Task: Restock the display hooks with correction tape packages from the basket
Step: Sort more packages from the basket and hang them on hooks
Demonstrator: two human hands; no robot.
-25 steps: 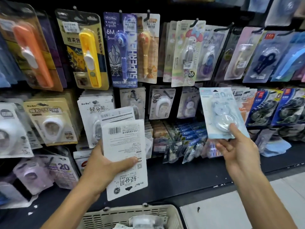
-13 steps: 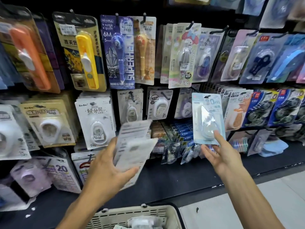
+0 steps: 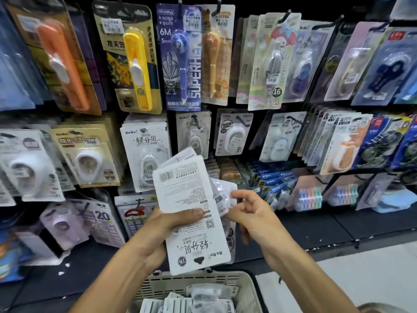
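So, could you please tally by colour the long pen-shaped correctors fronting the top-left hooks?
Orange corrector: 1
Yellow corrector: 1
Blue corrector: 1
Brown corrector: 1
Total: 4

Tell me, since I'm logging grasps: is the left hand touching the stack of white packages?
Touching. The head view shows the left hand holding the stack of white packages, its thumb pressed across the front card.
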